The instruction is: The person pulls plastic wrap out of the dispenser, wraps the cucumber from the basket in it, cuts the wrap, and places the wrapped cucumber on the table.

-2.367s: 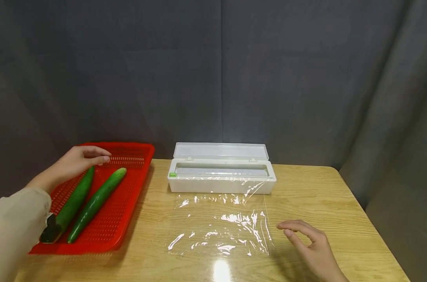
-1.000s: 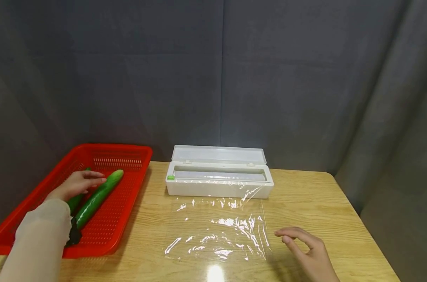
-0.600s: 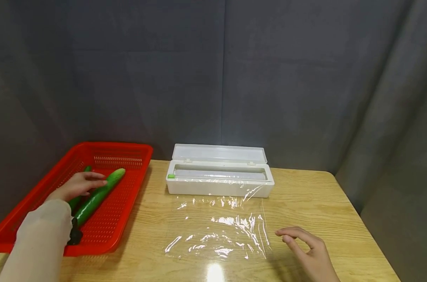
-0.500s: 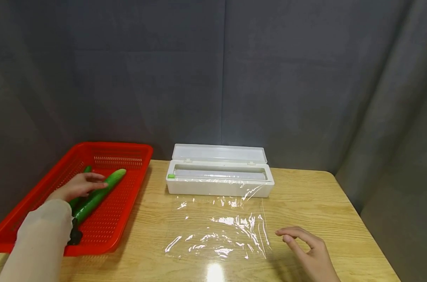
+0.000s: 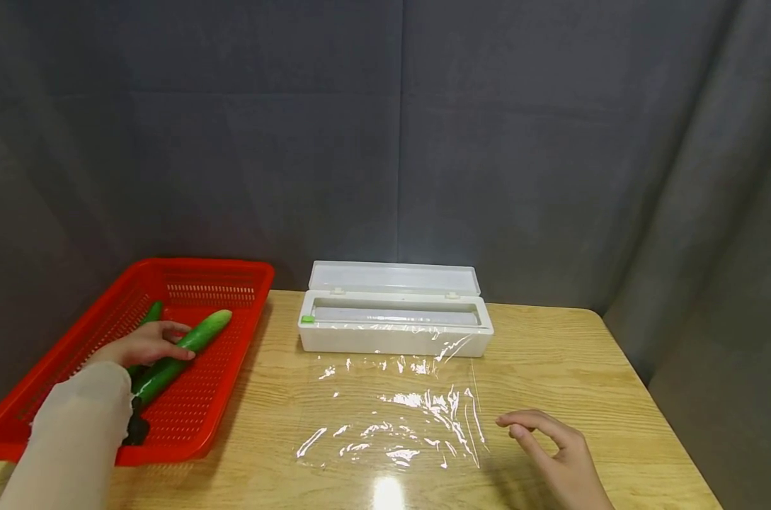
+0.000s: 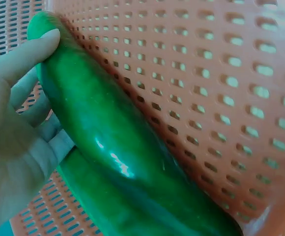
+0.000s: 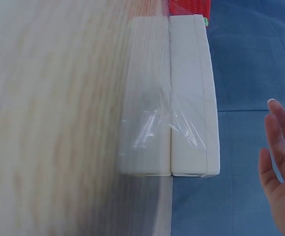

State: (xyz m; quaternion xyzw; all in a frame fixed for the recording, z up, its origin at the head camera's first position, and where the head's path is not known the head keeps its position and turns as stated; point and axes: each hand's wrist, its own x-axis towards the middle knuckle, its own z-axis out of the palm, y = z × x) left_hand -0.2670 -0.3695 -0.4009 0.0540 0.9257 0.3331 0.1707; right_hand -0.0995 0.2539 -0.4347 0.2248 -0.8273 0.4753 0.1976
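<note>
Inside the red plastic basket (image 5: 267, 283), my left hand (image 5: 144, 344) grips the nearer of two green cucumbers (image 5: 210, 329). The left wrist view shows the thumb over one end of that cucumber (image 6: 93, 108) and the fingers curled beneath it. Alongside lies a second cucumber (image 5: 153, 312), partly hidden by the hand. My right hand (image 5: 560, 457) holds nothing and hovers with loosely bent fingers by the right edge of a sheet of cling film (image 5: 391, 418). That sheet runs out from a white cling film dispenser (image 5: 391, 341) and lies over the table.
The dispenser's clear lid (image 5: 394, 278) stands raised at the back, and a green slider (image 5: 307, 319) sits at its left end. A grey curtain (image 5: 385, 142) hangs behind the wooden table (image 5: 583, 368).
My left hand has come down into the basket and taken hold of the nearer cucumber, whose tip has shifted slightly right. The right hand and the cling film have stayed put.
</note>
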